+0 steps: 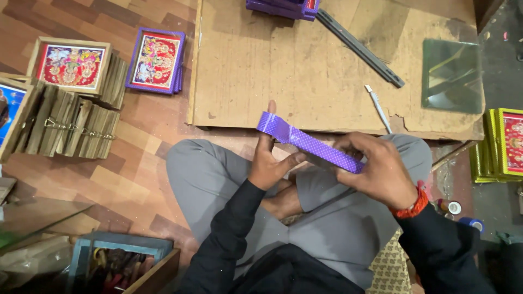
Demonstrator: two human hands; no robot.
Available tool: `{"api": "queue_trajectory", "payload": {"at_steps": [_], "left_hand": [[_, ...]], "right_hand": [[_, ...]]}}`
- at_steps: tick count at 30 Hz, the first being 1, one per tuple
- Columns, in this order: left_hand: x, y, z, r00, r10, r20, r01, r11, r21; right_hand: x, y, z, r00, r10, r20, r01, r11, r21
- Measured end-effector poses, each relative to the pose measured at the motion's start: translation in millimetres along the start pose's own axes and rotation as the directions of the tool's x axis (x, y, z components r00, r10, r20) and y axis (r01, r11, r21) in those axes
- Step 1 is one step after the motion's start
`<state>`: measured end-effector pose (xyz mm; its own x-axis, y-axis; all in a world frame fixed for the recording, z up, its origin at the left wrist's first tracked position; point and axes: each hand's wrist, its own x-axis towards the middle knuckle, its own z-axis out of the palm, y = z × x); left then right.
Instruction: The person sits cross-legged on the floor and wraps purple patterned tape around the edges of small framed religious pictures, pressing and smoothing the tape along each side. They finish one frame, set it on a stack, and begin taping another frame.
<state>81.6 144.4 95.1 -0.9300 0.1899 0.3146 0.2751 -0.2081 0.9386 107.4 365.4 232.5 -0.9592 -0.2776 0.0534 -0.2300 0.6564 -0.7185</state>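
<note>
Both hands grip a purple dotted picture frame (310,144) edge-up above the lap. Left hand (269,163) fingers pinch its left end; right hand (376,169) fingers clamp the right.

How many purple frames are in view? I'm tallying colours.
3, maybe more hidden: purple frame held by the left hand and right hand; one on the floor; a stack at the board's top edge.

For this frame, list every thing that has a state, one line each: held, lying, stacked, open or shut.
Purple dotted frame: held edge-up over the lap by both hands.
Left hand: gripping the frame's left end.
Right hand: closed on its right end.
Glass pane: lying flat on the board.
Metal strip: lying flat.
White pen-like tool: lying flat.
Wooden frames: stacked on edge.
Toolbox: open.
</note>
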Motion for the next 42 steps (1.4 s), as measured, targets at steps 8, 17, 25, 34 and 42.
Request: {"api": "queue_trajectory", "payload": {"at_steps": [8,17,25,34,42], "left_hand": [[0.9,9.6,20.9,0.995,-0.072,-0.074,0.065,0.993,-0.097],[-2.9,-1.8,22.7,0.987,-0.094,-0.131,0.086,0.994,-0.064],[-2.0,-18.7,22.0,0.987,0.014,-0.159,-0.026,0.997,-0.076],[2.7,-23.5,19.6,0.982,-0.104,-0.158,0.066,0.970,-0.232],[13.2,-7.0,5.9,0.962,-0.124,-0.245,0.002,0.895,-0.445]], "right_hand": [[-15.4,-36.2,51.5,0.869,-0.391,-0.303,0.202,0.840,-0.504],[15.5,-44.3,44.0,0.944,-0.190,-0.271,0.173,0.981,-0.087],[-7.7,-9.0,38.0,0.941,-0.226,-0.253,0.181,0.965,-0.191],[-87.3,66.2,-6.3,0.942,-0.121,-0.313,0.018,0.949,-0.314],[-78.3,93.2,33.8,0.790,0.355,-0.499,0.080,0.749,0.658]]}}
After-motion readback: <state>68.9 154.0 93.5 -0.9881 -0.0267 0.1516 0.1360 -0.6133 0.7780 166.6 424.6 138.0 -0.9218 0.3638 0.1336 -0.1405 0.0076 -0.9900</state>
